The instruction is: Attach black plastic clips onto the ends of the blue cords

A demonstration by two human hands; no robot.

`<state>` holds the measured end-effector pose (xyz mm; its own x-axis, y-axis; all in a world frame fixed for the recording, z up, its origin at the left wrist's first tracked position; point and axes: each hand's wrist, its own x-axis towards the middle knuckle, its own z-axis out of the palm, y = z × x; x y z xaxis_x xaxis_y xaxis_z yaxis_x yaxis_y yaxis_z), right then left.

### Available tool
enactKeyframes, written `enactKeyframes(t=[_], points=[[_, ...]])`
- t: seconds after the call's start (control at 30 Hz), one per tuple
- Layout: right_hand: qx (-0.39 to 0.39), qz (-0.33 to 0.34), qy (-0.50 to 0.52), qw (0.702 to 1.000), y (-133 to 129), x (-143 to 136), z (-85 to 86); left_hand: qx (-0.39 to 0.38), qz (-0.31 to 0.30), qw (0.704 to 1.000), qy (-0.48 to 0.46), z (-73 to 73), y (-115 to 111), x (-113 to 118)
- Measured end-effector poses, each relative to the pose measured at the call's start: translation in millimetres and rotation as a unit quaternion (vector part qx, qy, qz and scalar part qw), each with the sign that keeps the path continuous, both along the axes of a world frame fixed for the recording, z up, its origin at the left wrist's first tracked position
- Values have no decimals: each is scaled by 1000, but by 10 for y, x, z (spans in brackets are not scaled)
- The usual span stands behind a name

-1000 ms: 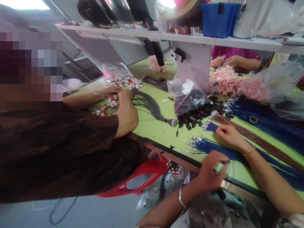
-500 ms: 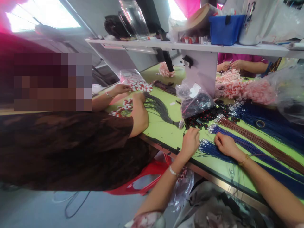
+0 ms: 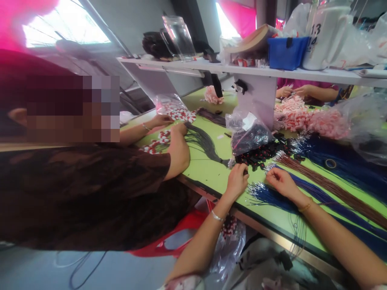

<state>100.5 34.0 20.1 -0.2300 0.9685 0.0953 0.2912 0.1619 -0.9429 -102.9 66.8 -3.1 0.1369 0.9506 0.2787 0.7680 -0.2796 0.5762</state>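
Note:
My left hand (image 3: pixel 237 181) is closed in a pinch at the near edge of the pile of small black connector housings (image 3: pixel 256 158). A small black connector housing (image 3: pixel 246 172) shows at its fingertips. To the right, my right hand (image 3: pixel 281 183) is closed with thumb and fingers together; what they hold, if anything, is too small to make out. Just below it lies a bundle of dark blue wires (image 3: pixel 269 196) with silvery terminals at the ends. A second blue wire bundle (image 3: pixel 305 186) and a brown wire bundle (image 3: pixel 314 177) stretch away beyond my right hand.
A co-worker's arm (image 3: pixel 179 155) rests at the left by grey wires (image 3: pixel 205 141) and red-and-white connectors (image 3: pixel 161 139). A plastic bag (image 3: pixel 252 131) stands behind the black pile. Pink connectors (image 3: pixel 314 117) lie under a shelf (image 3: pixel 238 70). A tape roll (image 3: pixel 330 163) sits on dark blue wires.
Both my hands have moved slightly left in the view. My right hand has lifted off the near blue bundle, and its fingers now show in a pinch. The camera view has shifted a little.

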Motion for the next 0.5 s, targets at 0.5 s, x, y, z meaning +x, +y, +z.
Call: enactKeyframes(t=[0.5], points=[[86, -40, -95, 991, -353, 9, 278, -387, -84, 637, -661, 224, -510, 369]])
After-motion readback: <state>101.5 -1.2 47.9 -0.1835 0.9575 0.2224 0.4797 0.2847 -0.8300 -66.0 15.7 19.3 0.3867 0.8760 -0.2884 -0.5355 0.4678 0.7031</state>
